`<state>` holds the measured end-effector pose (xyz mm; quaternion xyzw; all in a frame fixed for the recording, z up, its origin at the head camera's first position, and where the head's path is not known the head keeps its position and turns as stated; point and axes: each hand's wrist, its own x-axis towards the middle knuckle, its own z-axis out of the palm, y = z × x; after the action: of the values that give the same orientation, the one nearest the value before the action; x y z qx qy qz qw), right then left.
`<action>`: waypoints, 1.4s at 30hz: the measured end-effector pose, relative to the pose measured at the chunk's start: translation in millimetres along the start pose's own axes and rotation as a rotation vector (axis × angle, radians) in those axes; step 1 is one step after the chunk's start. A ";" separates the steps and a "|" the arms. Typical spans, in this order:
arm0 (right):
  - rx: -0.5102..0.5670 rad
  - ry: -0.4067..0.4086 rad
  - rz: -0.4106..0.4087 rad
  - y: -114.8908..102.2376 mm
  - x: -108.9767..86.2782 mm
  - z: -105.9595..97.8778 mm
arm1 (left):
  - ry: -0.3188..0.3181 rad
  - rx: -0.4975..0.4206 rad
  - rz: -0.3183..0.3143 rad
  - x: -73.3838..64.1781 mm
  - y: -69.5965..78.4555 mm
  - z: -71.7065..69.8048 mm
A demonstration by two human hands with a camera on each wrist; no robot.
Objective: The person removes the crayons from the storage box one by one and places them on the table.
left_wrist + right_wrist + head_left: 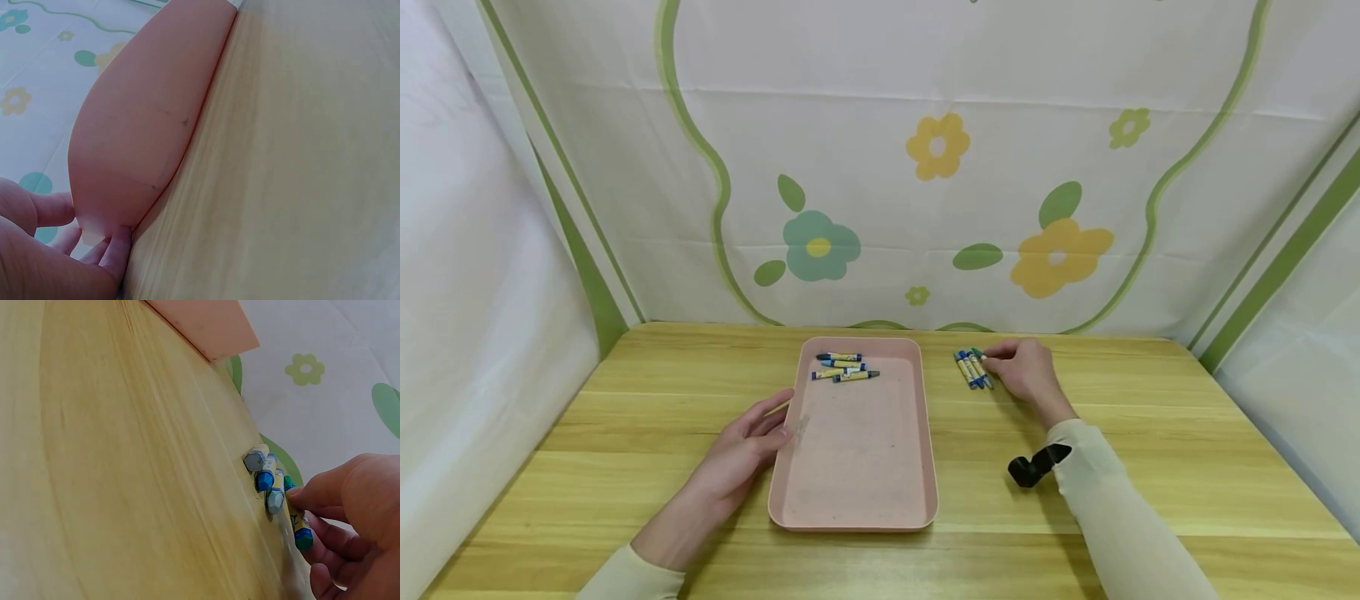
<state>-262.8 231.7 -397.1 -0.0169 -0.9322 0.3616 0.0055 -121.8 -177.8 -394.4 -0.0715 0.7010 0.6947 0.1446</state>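
Crayon (300, 525), green, pinched in right hand (1026, 369); left hand (736, 458) touching tray (857, 467).

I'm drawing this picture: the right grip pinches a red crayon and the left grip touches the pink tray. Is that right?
Not quite: the crayon in the right grip is green, as the right wrist view shows. The left grip does touch the pink tray.
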 end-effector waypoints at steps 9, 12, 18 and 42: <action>-0.008 0.001 0.001 1.4 1.3 1.2 | 0.004 -0.003 -0.006 -0.2 2.5 1.3; -0.014 -0.002 0.003 1.3 1.3 1.2 | 0.004 -0.003 -0.004 -0.4 3.4 1.5; -0.012 -0.008 0.003 -0.2 2.6 2.0 | 0.008 -0.001 -0.003 -1.0 4.0 1.5; 0.011 -0.038 0.002 -4.3 -1.0 0.9 | 0.013 -0.002 -0.005 -0.2 0.6 1.4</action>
<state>-261.9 227.9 -394.8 -0.0110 -0.9300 0.3672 -0.0125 -121.6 -176.4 -393.8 -0.0780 0.7012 0.6944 0.1417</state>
